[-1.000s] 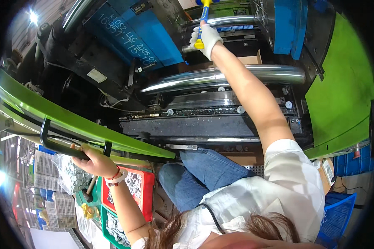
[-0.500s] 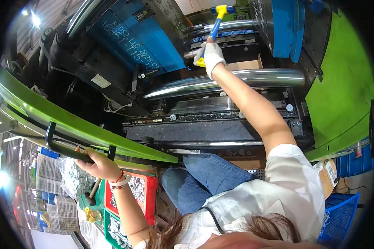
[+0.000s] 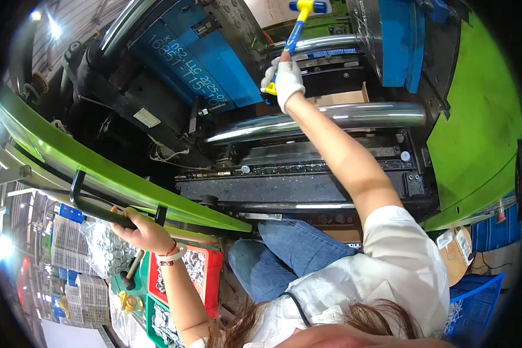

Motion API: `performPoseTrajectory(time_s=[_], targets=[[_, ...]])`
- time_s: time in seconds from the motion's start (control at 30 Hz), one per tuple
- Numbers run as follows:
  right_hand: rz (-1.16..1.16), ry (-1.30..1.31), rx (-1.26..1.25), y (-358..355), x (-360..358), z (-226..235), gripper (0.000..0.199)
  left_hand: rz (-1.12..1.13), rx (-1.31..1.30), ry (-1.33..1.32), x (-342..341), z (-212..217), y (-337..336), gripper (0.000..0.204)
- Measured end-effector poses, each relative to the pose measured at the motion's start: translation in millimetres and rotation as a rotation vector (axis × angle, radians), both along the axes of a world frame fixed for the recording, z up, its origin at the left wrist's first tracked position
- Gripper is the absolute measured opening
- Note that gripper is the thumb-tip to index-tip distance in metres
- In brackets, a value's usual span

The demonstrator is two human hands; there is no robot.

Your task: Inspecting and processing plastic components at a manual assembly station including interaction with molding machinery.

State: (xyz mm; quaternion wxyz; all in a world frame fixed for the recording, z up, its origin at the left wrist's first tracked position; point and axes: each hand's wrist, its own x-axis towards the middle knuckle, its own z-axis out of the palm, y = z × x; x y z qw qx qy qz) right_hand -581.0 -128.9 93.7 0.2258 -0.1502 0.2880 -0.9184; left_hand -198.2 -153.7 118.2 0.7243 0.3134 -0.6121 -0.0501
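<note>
My right hand point(image 3: 285, 81), in a white glove, grips a hammer point(image 3: 297, 33) with a blue and yellow handle and a blue-ended head. It is raised inside the machine, beyond a thick polished bar point(image 3: 354, 116) and beside the blue mold half point(image 3: 191, 64) on the left. Another blue block point(image 3: 399, 49) faces it from the right. My bare left hand point(image 3: 147, 229) is wrapped around the black handle point(image 3: 101, 212) on the green machine door point(image 3: 116, 168).
Below the left hand stand a red bin point(image 3: 213, 281) and a green bin point(image 3: 154, 330) holding small parts. A wooden-handled mallet point(image 3: 130, 275) lies beside them. A blue basket point(image 3: 478, 304) is at lower right. A cardboard piece point(image 3: 345, 97) lies behind the bar.
My right hand has shifted slightly left with the hammer. My left hand keeps its hold on the door handle, which appears slightly farther right in the picture.
</note>
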Motion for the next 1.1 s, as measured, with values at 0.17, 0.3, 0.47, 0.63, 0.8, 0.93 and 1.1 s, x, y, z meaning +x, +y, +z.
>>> performPoseTrajectory(time_s=[0.17, 0.3, 0.47, 0.63, 0.8, 0.93, 1.1], targets=[[0.391, -0.046, 0.144, -14.3, 35.9, 18.0, 0.038, -0.007, -0.031, -0.02, 1.4, 0.1, -1.7, 0.029], [0.137, 0.049, 0.016, 0.4, 13.7, 19.0, 0.042, -0.036, -0.077, -0.001, -1.7, 0.8, 1.3, 0.029], [-0.079, -0.035, -0.182, -19.1, 0.1, 53.0, 0.045, -0.053, -0.075, 0.005, -2.3, 1.7, 2.0, 0.028], [0.356, 0.061, 0.208, -30.9, 23.5, 63.9, 0.041, -0.026, -0.086, -0.029, 3.0, -0.4, -3.3, 0.027], [0.002, 0.256, 0.045, -13.2, -12.4, 68.2, 0.041, -0.102, -0.062, 0.039, 4.3, -3.5, -7.5, 0.027], [-0.133, 0.016, -0.089, -32.4, -37.4, 100.9, 0.039, -0.065, -0.039, 0.004, 5.8, -4.0, -7.2, 0.028], [0.388, -0.099, 0.141, -45.4, -35.5, 89.3, 0.032, -0.1, 0.02, 0.065, 5.6, -3.6, -7.7, 0.028]])
